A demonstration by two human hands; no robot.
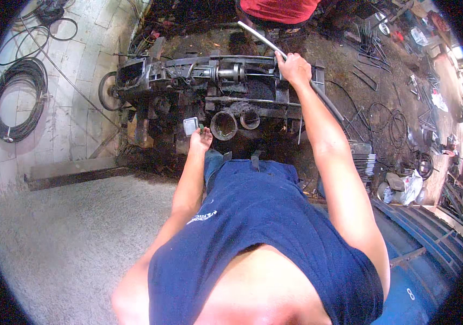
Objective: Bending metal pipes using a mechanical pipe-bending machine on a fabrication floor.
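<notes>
Out ahead and to the right, my right hand (295, 69) is wrapped round a long grey metal tube (258, 35). The tube slants over the far side of a greasy metal machine (226, 73) with a shaft and rollers, and a darker length of it continues to the right behind my forearm. My left hand (201, 140) is low at the near side of the machine, its fingers curled by a small dark greenish piece too small to name. Beside those fingertips is a pale square plate or box (190, 126). Two round open pipe ends (224, 125) face up just right of that hand.
A coil of black cable (19, 100) lies on pale tiles to the left. A wheel (110, 91) sits at the machine's left end. Bent rods (372, 51) and wire loops litter the floor to the right. A person in red (280, 10) is beyond the machine. Blue metal panels (421, 260) lie at lower right.
</notes>
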